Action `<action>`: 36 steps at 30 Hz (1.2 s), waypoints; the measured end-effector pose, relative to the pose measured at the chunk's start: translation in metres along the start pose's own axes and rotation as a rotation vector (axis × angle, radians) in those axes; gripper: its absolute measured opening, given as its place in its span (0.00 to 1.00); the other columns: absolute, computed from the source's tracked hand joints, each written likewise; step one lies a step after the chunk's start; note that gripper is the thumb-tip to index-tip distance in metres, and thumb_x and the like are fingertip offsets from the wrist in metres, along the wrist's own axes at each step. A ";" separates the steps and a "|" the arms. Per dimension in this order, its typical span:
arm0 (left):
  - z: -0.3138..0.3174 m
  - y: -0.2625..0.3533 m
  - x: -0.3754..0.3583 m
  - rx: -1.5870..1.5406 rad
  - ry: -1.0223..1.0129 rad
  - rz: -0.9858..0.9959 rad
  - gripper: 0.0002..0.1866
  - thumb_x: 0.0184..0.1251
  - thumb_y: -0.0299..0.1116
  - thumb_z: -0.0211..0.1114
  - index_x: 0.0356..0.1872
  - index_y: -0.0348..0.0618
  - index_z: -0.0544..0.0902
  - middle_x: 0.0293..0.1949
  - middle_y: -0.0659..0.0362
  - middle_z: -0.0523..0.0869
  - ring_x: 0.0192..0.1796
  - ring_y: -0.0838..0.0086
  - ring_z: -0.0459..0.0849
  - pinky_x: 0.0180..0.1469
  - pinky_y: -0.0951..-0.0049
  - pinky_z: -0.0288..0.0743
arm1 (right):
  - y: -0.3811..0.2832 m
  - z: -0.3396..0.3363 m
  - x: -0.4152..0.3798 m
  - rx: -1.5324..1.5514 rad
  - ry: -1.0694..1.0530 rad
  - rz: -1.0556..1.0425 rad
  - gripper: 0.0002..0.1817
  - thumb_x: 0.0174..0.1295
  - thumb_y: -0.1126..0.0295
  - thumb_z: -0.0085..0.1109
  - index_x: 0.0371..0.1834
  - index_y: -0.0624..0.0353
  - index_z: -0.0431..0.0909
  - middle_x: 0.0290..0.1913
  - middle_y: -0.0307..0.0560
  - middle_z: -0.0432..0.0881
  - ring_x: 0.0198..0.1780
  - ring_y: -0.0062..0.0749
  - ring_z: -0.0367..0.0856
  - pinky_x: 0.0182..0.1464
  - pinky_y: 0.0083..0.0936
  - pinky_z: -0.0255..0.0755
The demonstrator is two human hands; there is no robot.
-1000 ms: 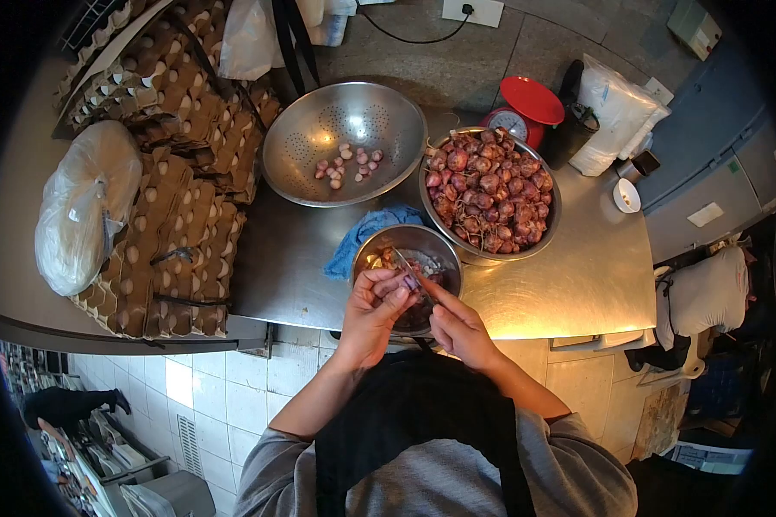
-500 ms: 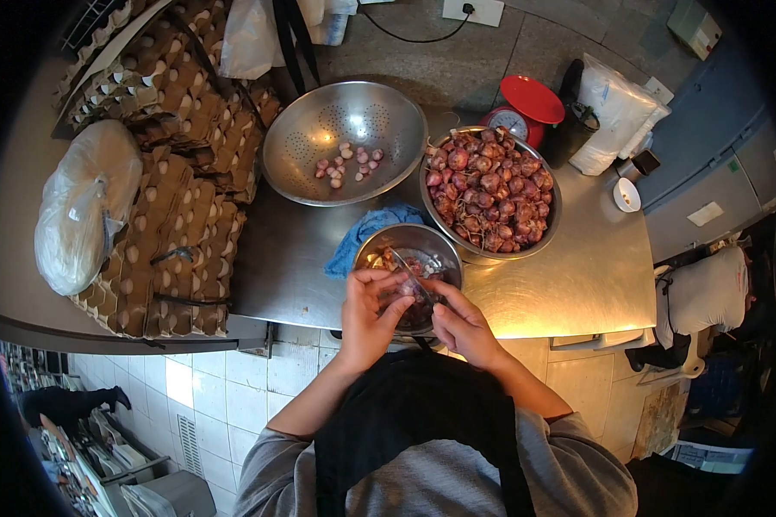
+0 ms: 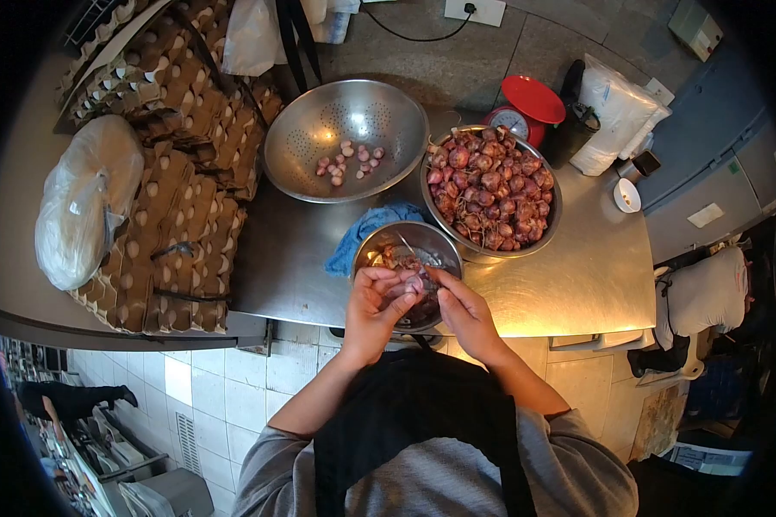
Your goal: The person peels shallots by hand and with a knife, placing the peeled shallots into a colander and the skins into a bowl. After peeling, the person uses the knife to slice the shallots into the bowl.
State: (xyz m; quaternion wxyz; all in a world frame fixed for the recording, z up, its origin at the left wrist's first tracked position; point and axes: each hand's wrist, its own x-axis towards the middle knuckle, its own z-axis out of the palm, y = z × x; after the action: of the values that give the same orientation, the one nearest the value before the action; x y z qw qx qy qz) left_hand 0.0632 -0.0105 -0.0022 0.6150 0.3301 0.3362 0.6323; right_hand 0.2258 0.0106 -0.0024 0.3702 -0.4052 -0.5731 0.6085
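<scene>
My left hand (image 3: pixel 374 312) is closed on a small, pale purple shallot (image 3: pixel 414 284), pinched between thumb and fingertips. Closed as well, my right hand (image 3: pixel 467 315) grips a knife whose thin blade (image 3: pixel 408 246) points up and left beside the shallot; its handle is mostly hidden. Both hands are over the near side of a small steel bowl (image 3: pixel 450 248) holding skins and scraps. Behind it stand a steel colander (image 3: pixel 289 159) with several peeled shallots (image 3: pixel 336 169) and a large bowl heaped with unpeeled red shallots (image 3: pixel 491 183).
Stacked egg trays (image 3: pixel 177 250) and a filled plastic bag (image 3: pixel 90 207) stand at left. A blue cloth (image 3: pixel 353 243) lies by the small bowl. On the steel table (image 3: pixel 569 297) are a red scale (image 3: pixel 532 96) and a white cup (image 3: pixel 626 196). Another person's dark-clothed leg (image 3: pixel 86 395) shows lower left.
The knife blade has shifted slightly up, and my right hand has opened its angle a little away from the shallot. My left hand keeps its hold, with more of the shallot showing.
</scene>
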 end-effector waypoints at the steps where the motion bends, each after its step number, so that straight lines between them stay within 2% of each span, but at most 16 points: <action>1: 0.001 0.000 -0.001 -0.036 0.000 -0.030 0.17 0.57 0.16 0.56 0.45 0.42 0.63 0.47 0.51 0.75 0.48 0.71 0.76 0.52 0.71 0.72 | 0.000 -0.002 0.002 0.040 -0.008 0.022 0.19 0.66 0.67 0.42 0.60 0.60 0.64 0.37 0.40 0.77 0.35 0.22 0.74 0.38 0.16 0.67; 3: 0.003 0.002 -0.001 -0.089 0.014 -0.082 0.16 0.59 0.17 0.55 0.46 0.43 0.64 0.47 0.52 0.76 0.48 0.71 0.77 0.52 0.71 0.72 | -0.004 -0.005 0.005 0.212 -0.043 0.085 0.20 0.67 0.67 0.42 0.61 0.59 0.63 0.31 0.33 0.73 0.27 0.14 0.68 0.30 0.10 0.62; 6: 0.004 0.007 0.001 -0.126 0.052 -0.151 0.15 0.61 0.20 0.54 0.49 0.42 0.67 0.47 0.54 0.76 0.48 0.72 0.77 0.53 0.71 0.72 | -0.008 -0.003 0.004 0.280 -0.053 0.076 0.21 0.67 0.66 0.41 0.63 0.57 0.61 0.25 0.27 0.62 0.22 0.08 0.53 0.23 0.07 0.49; 9: 0.006 0.009 0.003 -0.147 0.082 -0.209 0.15 0.63 0.22 0.53 0.51 0.41 0.71 0.48 0.57 0.76 0.48 0.74 0.76 0.53 0.73 0.72 | -0.006 -0.005 0.000 0.133 -0.025 0.094 0.22 0.66 0.66 0.42 0.63 0.57 0.60 0.34 0.35 0.74 0.30 0.14 0.70 0.32 0.10 0.63; 11: 0.008 0.008 0.003 -0.172 0.121 -0.219 0.15 0.62 0.22 0.54 0.51 0.40 0.73 0.49 0.59 0.76 0.48 0.75 0.76 0.53 0.74 0.71 | -0.006 0.000 -0.004 -0.043 -0.053 0.011 0.23 0.66 0.66 0.43 0.64 0.58 0.58 0.46 0.43 0.74 0.44 0.23 0.72 0.45 0.15 0.64; 13: 0.006 0.006 0.004 -0.164 0.126 -0.239 0.14 0.62 0.23 0.55 0.49 0.40 0.75 0.50 0.60 0.77 0.49 0.76 0.76 0.52 0.75 0.71 | -0.006 0.003 -0.004 -0.137 -0.079 -0.078 0.24 0.66 0.66 0.43 0.64 0.58 0.57 0.56 0.49 0.70 0.56 0.30 0.68 0.55 0.19 0.60; 15: 0.005 0.004 0.005 -0.158 0.121 -0.246 0.13 0.62 0.23 0.55 0.49 0.40 0.75 0.51 0.59 0.76 0.50 0.76 0.75 0.52 0.75 0.71 | -0.007 0.006 -0.001 -0.147 -0.108 -0.176 0.24 0.65 0.66 0.43 0.64 0.58 0.57 0.64 0.52 0.62 0.65 0.33 0.59 0.62 0.22 0.52; 18: 0.003 0.001 0.006 -0.158 0.105 -0.234 0.13 0.62 0.23 0.56 0.49 0.40 0.75 0.53 0.58 0.75 0.51 0.76 0.75 0.52 0.75 0.71 | -0.004 0.005 0.002 -0.187 -0.082 -0.226 0.24 0.65 0.66 0.44 0.64 0.59 0.57 0.61 0.51 0.66 0.63 0.34 0.64 0.60 0.22 0.56; 24: 0.002 -0.001 0.008 -0.153 0.096 -0.209 0.14 0.61 0.21 0.56 0.49 0.39 0.75 0.51 0.58 0.77 0.49 0.75 0.77 0.52 0.74 0.71 | -0.003 0.002 0.002 -0.215 -0.070 -0.169 0.22 0.66 0.67 0.42 0.63 0.59 0.59 0.62 0.52 0.65 0.63 0.35 0.63 0.61 0.23 0.55; 26: 0.002 0.000 0.008 -0.157 0.083 -0.215 0.14 0.61 0.21 0.55 0.49 0.38 0.75 0.50 0.58 0.77 0.48 0.74 0.77 0.52 0.74 0.72 | 0.001 0.001 0.003 -0.163 -0.058 -0.117 0.22 0.66 0.67 0.42 0.63 0.58 0.60 0.51 0.50 0.73 0.52 0.32 0.72 0.53 0.21 0.63; 27: 0.002 0.001 0.008 -0.168 0.090 -0.225 0.14 0.61 0.21 0.55 0.49 0.38 0.75 0.50 0.57 0.77 0.48 0.74 0.78 0.52 0.74 0.72 | 0.002 -0.001 0.003 -0.081 -0.063 -0.068 0.21 0.66 0.67 0.41 0.63 0.58 0.60 0.44 0.47 0.74 0.46 0.29 0.73 0.47 0.19 0.65; 28: 0.003 0.002 0.009 -0.179 0.097 -0.235 0.14 0.61 0.22 0.56 0.49 0.38 0.74 0.49 0.57 0.77 0.48 0.74 0.78 0.52 0.75 0.73 | 0.002 -0.003 0.003 0.002 -0.064 -0.018 0.21 0.67 0.66 0.41 0.63 0.57 0.61 0.38 0.45 0.75 0.39 0.25 0.74 0.42 0.17 0.66; 30: 0.004 0.004 0.010 -0.205 0.084 -0.265 0.14 0.62 0.23 0.55 0.49 0.38 0.74 0.49 0.57 0.77 0.48 0.73 0.78 0.52 0.74 0.73 | -0.001 -0.009 0.005 0.279 -0.089 0.126 0.21 0.67 0.66 0.40 0.63 0.57 0.61 0.23 0.36 0.71 0.24 0.16 0.69 0.28 0.11 0.64; 33: 0.000 0.007 0.012 -0.260 0.047 -0.323 0.15 0.62 0.24 0.55 0.50 0.38 0.73 0.49 0.56 0.77 0.49 0.72 0.77 0.53 0.73 0.72 | -0.011 -0.007 0.007 0.467 -0.004 0.243 0.21 0.67 0.65 0.40 0.62 0.61 0.60 0.16 0.32 0.59 0.16 0.14 0.56 0.18 0.11 0.51; 36: -0.002 0.006 0.015 -0.297 0.063 -0.343 0.14 0.62 0.25 0.56 0.49 0.38 0.72 0.49 0.56 0.76 0.47 0.74 0.77 0.53 0.73 0.72 | -0.003 -0.003 0.006 0.244 0.007 0.123 0.22 0.67 0.66 0.40 0.63 0.61 0.59 0.17 0.31 0.59 0.17 0.13 0.56 0.19 0.10 0.52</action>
State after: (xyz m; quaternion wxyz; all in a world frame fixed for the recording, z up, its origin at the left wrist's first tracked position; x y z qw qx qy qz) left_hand 0.0574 0.0042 0.0015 0.7444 0.1542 0.3097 0.5712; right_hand 0.2258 0.0175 0.0000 0.3809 -0.3938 -0.4676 0.6937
